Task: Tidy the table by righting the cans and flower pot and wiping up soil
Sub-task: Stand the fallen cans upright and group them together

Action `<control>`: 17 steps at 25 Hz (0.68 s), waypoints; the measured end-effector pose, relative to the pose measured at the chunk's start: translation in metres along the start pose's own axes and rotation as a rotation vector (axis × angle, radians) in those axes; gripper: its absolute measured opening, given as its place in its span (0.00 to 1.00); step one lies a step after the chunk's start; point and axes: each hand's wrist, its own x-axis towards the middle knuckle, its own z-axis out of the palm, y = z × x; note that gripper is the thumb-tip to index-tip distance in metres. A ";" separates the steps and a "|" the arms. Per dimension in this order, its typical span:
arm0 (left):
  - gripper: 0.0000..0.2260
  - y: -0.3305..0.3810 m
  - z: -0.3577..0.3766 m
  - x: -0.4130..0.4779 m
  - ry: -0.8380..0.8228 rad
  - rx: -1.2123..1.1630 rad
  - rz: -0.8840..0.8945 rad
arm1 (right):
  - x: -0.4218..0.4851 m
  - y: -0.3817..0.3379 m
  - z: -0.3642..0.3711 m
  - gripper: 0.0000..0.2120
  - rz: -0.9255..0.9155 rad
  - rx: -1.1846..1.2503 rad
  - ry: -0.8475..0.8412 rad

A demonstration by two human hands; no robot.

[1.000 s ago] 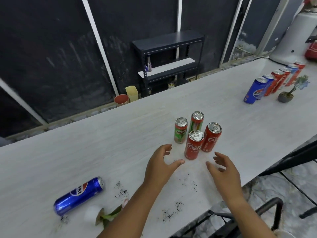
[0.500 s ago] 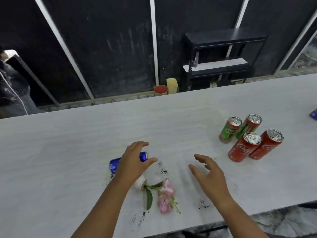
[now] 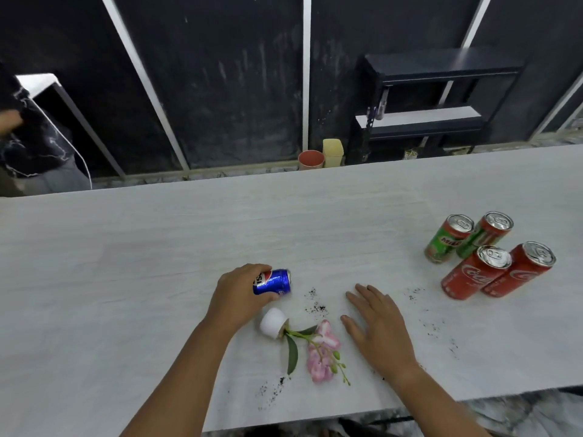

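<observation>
The step in hand looks to be righting the blue can (image 3: 273, 281), which lies on its side on the worktop (image 3: 126, 279) about midway between the far and near edges, one end facing the worktop's right end. The left hand (image 3: 238, 294) has its fingers curled over the can's upper side and the thumb against the side toward the near edge, so it grips the left part of the body while the rest shows beyond the fingertips. To do this well, I would hold firm round the can's middle without squeezing hard, since a thin can probably dents. I would tip it up onto one end rather than drag it through the soil (image 3: 315, 307) scattered just to its right, then set it flat on a bare patch before letting go, as it could roll. The flower pot (image 3: 273, 321) lies tipped over just beside this hand, toward the near edge, its pink flower (image 3: 322, 351) spread toward that edge, so the wrist should lift clear of it. The right hand (image 3: 380, 328) is flat, palm down, fingers straight, holding nothing, just right of the flower; whether it touches the worktop I cannot tell. Two green cans (image 3: 448, 238) and two red cans (image 3: 474, 272) stand upright near the right end
</observation>
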 end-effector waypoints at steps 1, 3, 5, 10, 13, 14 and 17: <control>0.30 0.000 0.001 0.000 0.002 -0.005 0.001 | 0.000 0.000 0.001 0.25 -0.003 -0.022 -0.002; 0.30 0.001 0.002 -0.002 0.011 -0.023 0.012 | 0.000 -0.001 0.001 0.25 -0.006 -0.034 0.000; 0.29 0.006 0.004 -0.005 0.035 -0.074 0.043 | 0.000 -0.001 0.001 0.26 -0.009 -0.033 -0.002; 0.26 0.037 0.003 -0.005 0.032 -0.307 0.083 | 0.002 -0.004 -0.006 0.25 0.032 0.003 -0.041; 0.26 0.063 0.005 -0.002 0.014 -0.414 0.108 | 0.008 -0.010 -0.013 0.25 0.065 0.081 -0.064; 0.26 0.073 0.006 0.000 0.006 -0.436 0.117 | 0.012 -0.012 -0.018 0.25 0.096 0.127 -0.066; 0.24 0.103 0.014 0.005 -0.045 -0.516 0.155 | 0.022 -0.018 -0.036 0.31 0.231 0.377 -0.096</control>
